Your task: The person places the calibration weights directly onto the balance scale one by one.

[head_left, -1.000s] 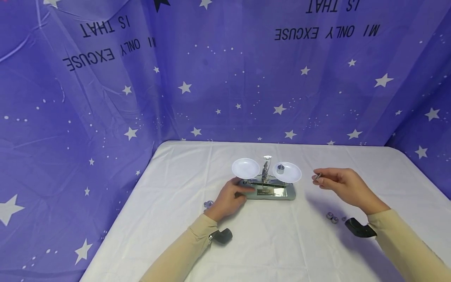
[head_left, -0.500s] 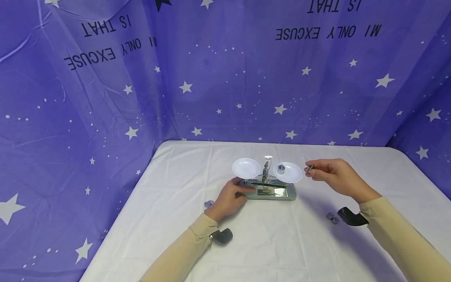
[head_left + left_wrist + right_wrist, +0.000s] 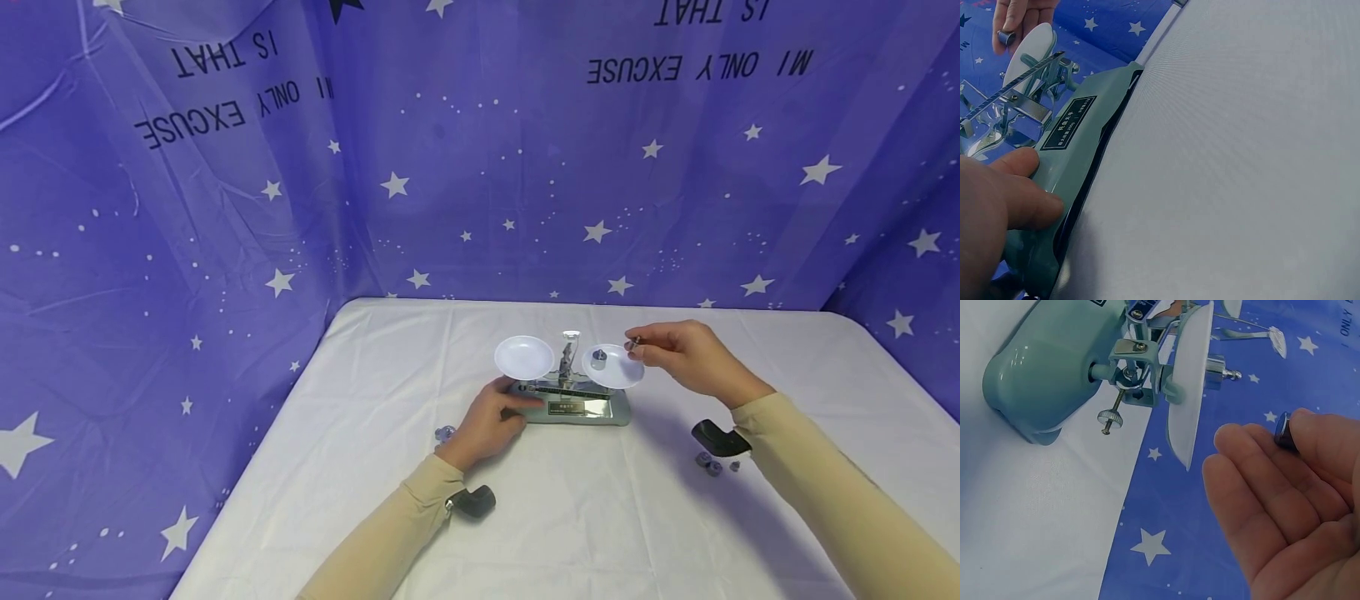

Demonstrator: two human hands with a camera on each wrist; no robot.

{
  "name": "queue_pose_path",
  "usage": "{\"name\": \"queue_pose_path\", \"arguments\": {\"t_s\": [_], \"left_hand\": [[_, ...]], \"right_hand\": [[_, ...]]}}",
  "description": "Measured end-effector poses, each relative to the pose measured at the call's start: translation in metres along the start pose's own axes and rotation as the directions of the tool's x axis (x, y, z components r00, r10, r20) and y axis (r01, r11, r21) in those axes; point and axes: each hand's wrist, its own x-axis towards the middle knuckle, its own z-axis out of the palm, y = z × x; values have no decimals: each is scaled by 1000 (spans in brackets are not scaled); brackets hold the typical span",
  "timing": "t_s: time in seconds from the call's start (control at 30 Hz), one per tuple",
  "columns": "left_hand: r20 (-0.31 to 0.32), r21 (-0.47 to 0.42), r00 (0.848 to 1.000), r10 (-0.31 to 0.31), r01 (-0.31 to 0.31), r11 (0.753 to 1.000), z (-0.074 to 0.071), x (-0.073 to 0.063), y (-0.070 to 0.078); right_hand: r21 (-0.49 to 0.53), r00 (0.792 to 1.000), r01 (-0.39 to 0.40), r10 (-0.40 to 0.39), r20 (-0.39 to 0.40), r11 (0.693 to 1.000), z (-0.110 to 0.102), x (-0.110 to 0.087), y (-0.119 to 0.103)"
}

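A green balance scale [image 3: 577, 408] with two white pans stands on the table. My left hand [image 3: 483, 425] holds the left end of its base, and in the left wrist view the thumb and a finger lie on the green casing. Between thumb and fingertips, my right hand [image 3: 693, 358] pinches a small metal weight [image 3: 634, 342] at the rim of the right pan [image 3: 621, 371]. That weight [image 3: 1283, 431] is apart from the pan in the right wrist view. One knobbed metal weight [image 3: 598, 359] stands on the right pan; the left pan [image 3: 523, 358] is bare.
Several small weights [image 3: 708, 464] lie on the white tablecloth [image 3: 570, 517] below the right forearm. More small metal pieces [image 3: 444, 434] sit left of the left wrist, partly hidden. A purple star-patterned curtain [image 3: 487, 167] hangs behind the table.
My right hand has moved left with its pinched weight, from right of the scale to the rim of the right pan. The left hand and the scale have stayed still.
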Motion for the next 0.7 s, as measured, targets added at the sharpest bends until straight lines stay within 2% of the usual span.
{"name": "queue_pose_path", "arguments": {"t_s": [0.5,0.7], "left_hand": [[8,6,1000,8,-8,1000,-2,1,0],[23,22,1000,-19,19,1000,-1,0,-1]], "right_hand": [[-68,999,50,-51,-7,996,10,15,-8],[-129,995,90,-95,-28,988,13,17,-10]]}}
